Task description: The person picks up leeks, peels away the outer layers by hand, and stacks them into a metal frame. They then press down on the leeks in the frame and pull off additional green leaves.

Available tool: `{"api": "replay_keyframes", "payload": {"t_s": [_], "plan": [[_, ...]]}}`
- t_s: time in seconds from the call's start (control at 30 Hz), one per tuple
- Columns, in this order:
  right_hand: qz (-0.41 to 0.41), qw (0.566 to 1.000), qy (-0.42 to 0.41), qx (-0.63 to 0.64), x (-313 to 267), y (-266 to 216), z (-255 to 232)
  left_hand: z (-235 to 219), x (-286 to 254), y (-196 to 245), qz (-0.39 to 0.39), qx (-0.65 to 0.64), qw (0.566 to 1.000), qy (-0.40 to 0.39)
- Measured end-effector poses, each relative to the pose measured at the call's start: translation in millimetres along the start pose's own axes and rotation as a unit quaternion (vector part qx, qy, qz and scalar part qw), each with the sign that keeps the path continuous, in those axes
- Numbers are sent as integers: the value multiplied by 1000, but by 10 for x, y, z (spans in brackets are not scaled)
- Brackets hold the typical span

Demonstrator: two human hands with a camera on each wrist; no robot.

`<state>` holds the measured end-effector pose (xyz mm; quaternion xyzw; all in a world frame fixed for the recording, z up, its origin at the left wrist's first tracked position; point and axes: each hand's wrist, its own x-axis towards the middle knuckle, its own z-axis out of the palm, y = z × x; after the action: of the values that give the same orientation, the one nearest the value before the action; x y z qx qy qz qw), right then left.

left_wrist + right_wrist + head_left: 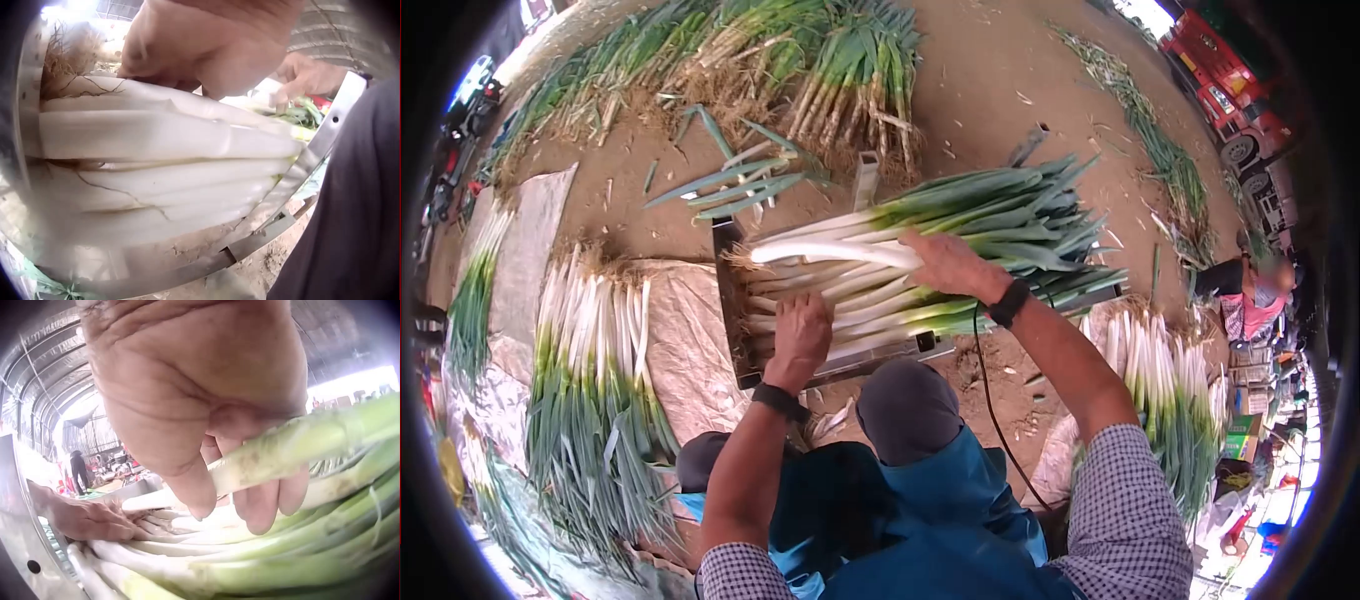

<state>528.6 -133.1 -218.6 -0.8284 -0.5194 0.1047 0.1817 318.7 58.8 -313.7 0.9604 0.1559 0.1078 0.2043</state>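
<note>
A bundle of leeks (920,270) lies across a metal cradle (735,340) on the dirt, white stalks to the left and green leaves to the right. My left hand (800,325) rests on the white stalks (162,137) near the root end, its fingers lying over them (81,519). My right hand (940,262) grips a single leek (830,250) on top of the bundle, with thumb and fingers wrapped round its pale green stalk (300,450). The cradle's curved metal band (312,156) runs beneath the stalks.
More leeks lie in rows on a sheet at the left (590,380), in a pile at the right (1170,400) and in heaps at the back (800,60). Another person (1250,290) crouches at the right. A red truck (1225,80) stands beyond.
</note>
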Motion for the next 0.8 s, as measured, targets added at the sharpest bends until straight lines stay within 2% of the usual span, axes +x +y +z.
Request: {"api": "replay_keyframes", "payload": {"t_s": [0.03, 0.13, 0.17, 0.27, 0.33, 0.37, 0.47, 0.5, 0.67, 0.7, 0.8], "plan": [[2, 1000, -6, 22, 46, -2, 47, -9, 8, -10, -3, -7, 1000, 1], [72, 975, -208, 31, 229, 95, 113, -44, 43, -1, -9, -23, 1000, 1], [94, 965, -241, 34, 257, 90, 104, -46, 39, 8, -14, -22, 1000, -2], [11, 994, -106, 22, 97, 43, 115, -49, 1, 27, -31, -16, 999, -9], [28, 998, -58, -17, -25, -203, -51, -238, 57, 123, -44, -19, 999, -22], [23, 999, -42, -25, -53, -311, -142, -367, 88, 202, -27, -15, 999, 15], [11, 999, 43, -10, -138, -438, -242, -684, 187, 365, 76, 0, 976, 203], [13, 998, 63, 1, -160, -466, -260, -794, 201, 404, 89, -6, 975, 202], [30, 993, 79, 78, -238, -668, -402, -1004, 207, 617, 109, 1, 965, 237], [18, 990, 108, 89, -251, -678, -403, -1035, 194, 643, 115, 15, 963, 242], [-6, 989, 118, 89, -317, -739, -512, -1106, 130, 703, 127, 36, 955, 267]]}}
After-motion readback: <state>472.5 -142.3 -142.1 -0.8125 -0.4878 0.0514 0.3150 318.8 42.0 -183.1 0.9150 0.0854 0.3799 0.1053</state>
